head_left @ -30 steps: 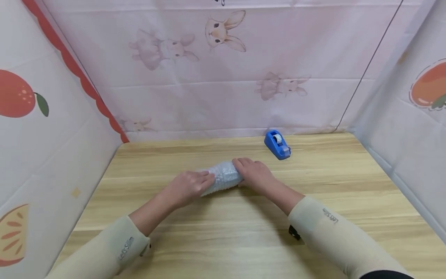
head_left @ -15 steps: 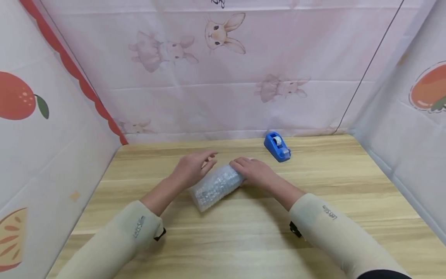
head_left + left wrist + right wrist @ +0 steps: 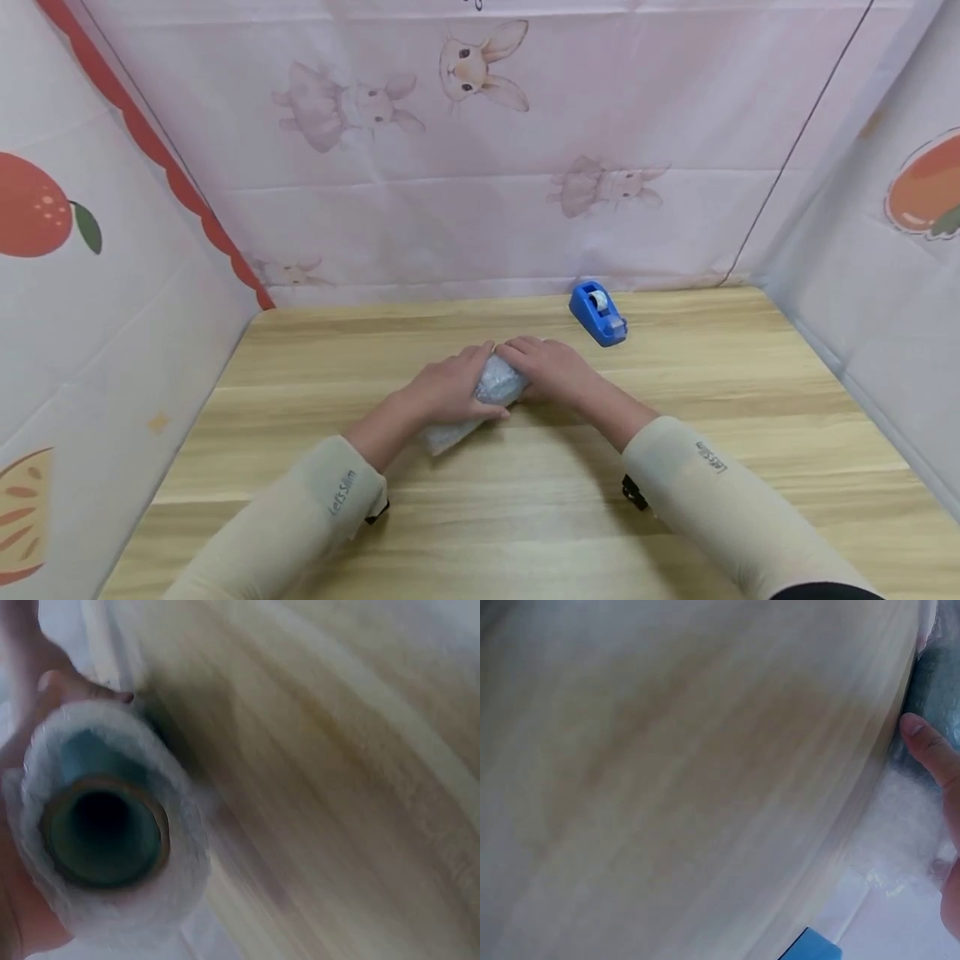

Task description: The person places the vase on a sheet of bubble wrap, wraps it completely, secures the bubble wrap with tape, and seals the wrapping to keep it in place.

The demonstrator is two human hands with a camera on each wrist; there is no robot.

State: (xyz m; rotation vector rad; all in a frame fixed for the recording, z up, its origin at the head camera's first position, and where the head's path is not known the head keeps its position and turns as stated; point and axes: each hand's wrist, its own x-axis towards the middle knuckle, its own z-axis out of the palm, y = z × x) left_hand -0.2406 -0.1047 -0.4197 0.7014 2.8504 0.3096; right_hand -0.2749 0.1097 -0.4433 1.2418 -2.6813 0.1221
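A bubble-wrapped cylinder (image 3: 501,382) lies slanted on the table between both hands. My left hand (image 3: 450,387) grips its middle, thumb on the near side and fingers over the far side. My right hand (image 3: 553,373) holds its right end, fingers over the top; in the right wrist view its thumb lies along the wrap. Loose bubble wrap (image 3: 448,435) sticks out past the left palm. The left wrist view looks into the open end, where a hollow blue-green object (image 3: 105,836) with a brownish round rim sits inside the wrap.
A blue tape dispenser (image 3: 597,313) with a roll of clear tape stands at the back right of the wooden table (image 3: 495,517). Printed cloth walls (image 3: 480,225) enclose the table at the back and both sides.
The left hand came off the cylinder's left end, lifted open, then moved right and took hold of its middle. The cylinder's left end swung nearer. The right hand stayed at its end.
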